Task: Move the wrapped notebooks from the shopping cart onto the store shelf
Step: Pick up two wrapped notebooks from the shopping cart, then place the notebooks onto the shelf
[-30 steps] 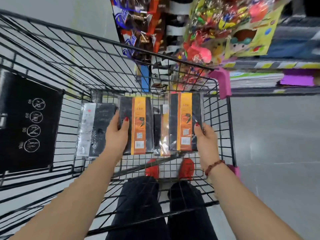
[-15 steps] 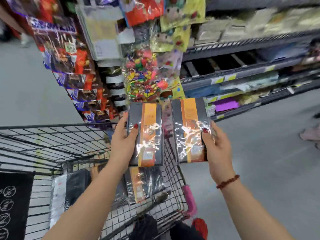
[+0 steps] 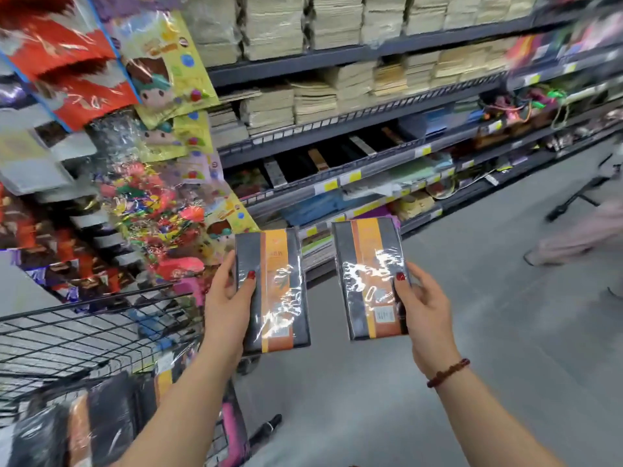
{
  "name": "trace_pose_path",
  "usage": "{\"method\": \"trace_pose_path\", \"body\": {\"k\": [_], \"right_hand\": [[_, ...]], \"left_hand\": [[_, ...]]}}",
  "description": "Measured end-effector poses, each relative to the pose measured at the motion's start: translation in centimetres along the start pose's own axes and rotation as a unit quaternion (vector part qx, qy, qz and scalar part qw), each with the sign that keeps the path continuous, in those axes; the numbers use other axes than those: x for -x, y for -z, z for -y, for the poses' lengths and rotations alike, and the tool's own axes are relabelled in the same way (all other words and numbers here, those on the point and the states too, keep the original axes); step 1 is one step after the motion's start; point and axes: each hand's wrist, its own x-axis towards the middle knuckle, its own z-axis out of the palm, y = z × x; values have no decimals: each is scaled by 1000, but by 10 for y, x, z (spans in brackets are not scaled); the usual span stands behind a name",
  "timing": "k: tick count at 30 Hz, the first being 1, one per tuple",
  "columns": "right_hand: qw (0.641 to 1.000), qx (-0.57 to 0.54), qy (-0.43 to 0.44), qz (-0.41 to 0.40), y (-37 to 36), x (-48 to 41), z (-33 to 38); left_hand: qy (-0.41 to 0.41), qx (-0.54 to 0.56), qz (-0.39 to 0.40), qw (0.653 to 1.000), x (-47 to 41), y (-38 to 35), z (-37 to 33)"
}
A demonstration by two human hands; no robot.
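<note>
My left hand (image 3: 227, 298) grips a plastic-wrapped black notebook with an orange band (image 3: 273, 291) by its left edge, thumb on the cover. My right hand (image 3: 421, 301) holds a second such notebook (image 3: 369, 278) by its right edge. Both notebooks are upright in the air, apart from each other, above the grey floor in front of the store shelf (image 3: 337, 163). The wire shopping cart (image 3: 84, 332) is at the lower left, with more wrapped notebooks (image 3: 84, 429) lying in it. One shelf level holds a row of dark notebooks (image 3: 323, 160).
Hanging packs of toys and snacks (image 3: 141, 210) fill the rack end at the left, close to the cart. Stacks of pale exercise books (image 3: 303, 99) fill the upper shelves. A blurred person (image 3: 580, 230) and a dark stand leg (image 3: 573, 200) are at the right on the aisle floor.
Both hands lifted the two notebooks out of the cart and carried them up and right, toward the shelf. The view turned from the cart to the shelving, and the notebooks moved apart.
</note>
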Motion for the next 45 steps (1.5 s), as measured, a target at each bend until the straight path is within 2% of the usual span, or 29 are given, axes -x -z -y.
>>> {"method": "trace_pose_path", "body": {"k": [10,17,23,30,38,45], "right_hand": [[997,-20,-8,-69,94,-57,22],[996,-20,-10,-87,108,-122,23],[996,-5,-10,-87,98,-223,24],[995,15,-40,-89,92,-329,26],[994,14,-73,-79,105,-432,19],[995,38,-92,-4,141,-543,22]], "left_hand": [[11,-18,37,999,3,-123,-7],[31,10,62,998,-45,-188,-15],[34,15,74,997,-130,-243,-26],[60,17,60,996,-221,-305,-43],[92,-19,28,995,-275,-368,-43],[108,18,-50,993,-307,-455,-32]]}}
